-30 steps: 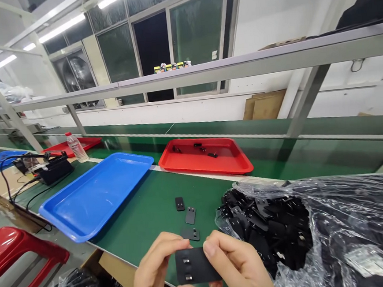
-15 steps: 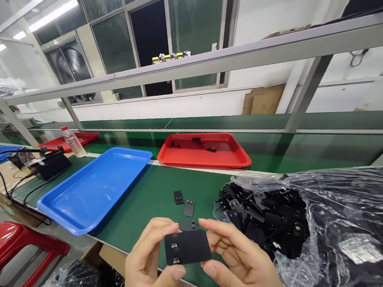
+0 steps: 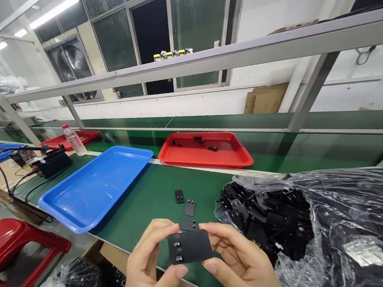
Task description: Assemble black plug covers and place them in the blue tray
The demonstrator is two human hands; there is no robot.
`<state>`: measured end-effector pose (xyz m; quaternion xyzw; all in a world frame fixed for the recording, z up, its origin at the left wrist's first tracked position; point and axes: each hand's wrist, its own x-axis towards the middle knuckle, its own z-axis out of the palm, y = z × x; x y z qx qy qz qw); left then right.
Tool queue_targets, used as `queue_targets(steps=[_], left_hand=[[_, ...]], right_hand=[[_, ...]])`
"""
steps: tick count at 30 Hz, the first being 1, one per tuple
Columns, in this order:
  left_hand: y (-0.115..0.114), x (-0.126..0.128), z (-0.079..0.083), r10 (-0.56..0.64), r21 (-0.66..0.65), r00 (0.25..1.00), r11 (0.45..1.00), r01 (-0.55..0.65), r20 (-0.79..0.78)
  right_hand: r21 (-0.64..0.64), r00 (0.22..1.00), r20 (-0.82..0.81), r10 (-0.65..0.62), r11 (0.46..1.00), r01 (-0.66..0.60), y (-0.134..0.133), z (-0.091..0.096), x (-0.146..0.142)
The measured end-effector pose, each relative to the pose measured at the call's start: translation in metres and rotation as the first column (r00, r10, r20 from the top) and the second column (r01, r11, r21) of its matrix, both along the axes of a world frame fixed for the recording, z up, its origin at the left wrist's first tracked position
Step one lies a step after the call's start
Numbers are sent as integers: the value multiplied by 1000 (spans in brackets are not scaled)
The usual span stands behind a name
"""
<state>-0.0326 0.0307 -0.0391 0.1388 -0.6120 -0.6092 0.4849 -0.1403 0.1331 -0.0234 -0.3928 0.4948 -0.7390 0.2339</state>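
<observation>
Pinching a black plate (image 3: pixel 193 247), left fingers (image 3: pixel 163 229) and right fingers (image 3: pixel 222 230) stand half-spread; pale label (image 3: pixel 366 252) unreadable.

I get a bright, fairly even view, with long white fluorescent tubes (image 3: pixel 54 12) glowing at upper left and a soft shadow edging the shallow blue plastic tray (image 3: pixel 95 188). Harsh glare breaks up the crumpled clear plastic bag (image 3: pixel 366 251), while the flat, two-pronged black plastic plate (image 3: pixel 193 247) reads reasonably crisp. My wide lens stretches the glossy red plastic stool (image 3: pixel 11 235) at the left edge.
</observation>
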Motion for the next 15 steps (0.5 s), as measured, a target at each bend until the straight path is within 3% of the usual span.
queue_targets(steps=[10, 15], left_hand=[[2, -1, 0, 20, 18, 1000, 1000, -20, -3], [3, -1, -1, 14, -43, 1000, 999, -15, -24]], right_hand=[[16, 999, 30, 32, 999, -33, 1, -4, -1], [0, 999, 24, 26, 1000, -26, 0, -3, 0]])
